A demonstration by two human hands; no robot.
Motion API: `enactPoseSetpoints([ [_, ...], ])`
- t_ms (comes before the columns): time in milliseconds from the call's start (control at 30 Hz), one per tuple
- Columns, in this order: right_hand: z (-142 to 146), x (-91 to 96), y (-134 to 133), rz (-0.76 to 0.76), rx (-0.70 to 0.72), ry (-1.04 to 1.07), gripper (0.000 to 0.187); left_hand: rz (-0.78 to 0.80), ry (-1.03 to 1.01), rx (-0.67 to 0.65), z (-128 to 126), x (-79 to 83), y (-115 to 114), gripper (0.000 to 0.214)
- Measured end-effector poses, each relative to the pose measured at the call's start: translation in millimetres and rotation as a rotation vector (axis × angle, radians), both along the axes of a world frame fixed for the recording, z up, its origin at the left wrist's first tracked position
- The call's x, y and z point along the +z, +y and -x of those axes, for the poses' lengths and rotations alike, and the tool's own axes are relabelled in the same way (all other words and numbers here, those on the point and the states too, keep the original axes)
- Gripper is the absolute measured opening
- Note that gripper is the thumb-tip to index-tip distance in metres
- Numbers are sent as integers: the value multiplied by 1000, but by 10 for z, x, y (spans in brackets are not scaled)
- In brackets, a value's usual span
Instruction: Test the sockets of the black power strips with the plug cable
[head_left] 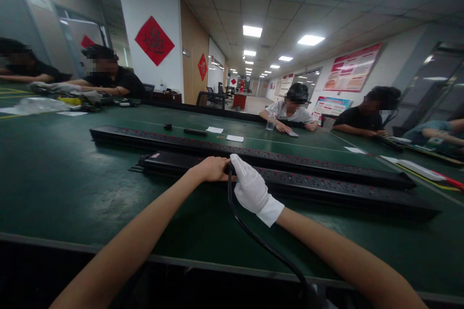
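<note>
Two long black power strips lie side by side across the green table (65,178). The nearer power strip (308,184) is under both my hands; the farther power strip (152,139) lies just behind it. My right hand (250,186), in a white dotted glove, is closed around the plug end of a black power cable (250,234), pressed against the nearer strip. The plug itself is mostly hidden by my fingers. My bare left hand (213,169) grips the same strip just left of the plug, its fingertips close to the glove.
Small white papers (235,138) and a short black bar (195,132) lie beyond the strips. A water bottle (270,120) stands by a person across the table. Other people sit at both sides; a clear plastic bag (41,105) is at far left. The cable hangs over the near edge.
</note>
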State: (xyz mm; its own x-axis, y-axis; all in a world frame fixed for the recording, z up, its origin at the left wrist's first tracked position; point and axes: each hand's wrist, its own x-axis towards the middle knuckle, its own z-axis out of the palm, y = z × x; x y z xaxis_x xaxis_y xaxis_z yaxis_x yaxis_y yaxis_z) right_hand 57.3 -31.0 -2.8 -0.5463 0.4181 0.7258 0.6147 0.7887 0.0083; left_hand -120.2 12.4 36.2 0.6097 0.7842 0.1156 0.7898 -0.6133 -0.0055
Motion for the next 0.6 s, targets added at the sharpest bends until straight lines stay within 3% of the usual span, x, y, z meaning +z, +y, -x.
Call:
enactPoseSetpoints([
  [267, -3, 6, -4, 8, -14, -22, 71, -3, 3, -9, -2, 2, -8, 70],
  [600, 11, 36, -23, 15, -23, -4, 63, 133, -36, -32, 32, 42, 23, 68],
])
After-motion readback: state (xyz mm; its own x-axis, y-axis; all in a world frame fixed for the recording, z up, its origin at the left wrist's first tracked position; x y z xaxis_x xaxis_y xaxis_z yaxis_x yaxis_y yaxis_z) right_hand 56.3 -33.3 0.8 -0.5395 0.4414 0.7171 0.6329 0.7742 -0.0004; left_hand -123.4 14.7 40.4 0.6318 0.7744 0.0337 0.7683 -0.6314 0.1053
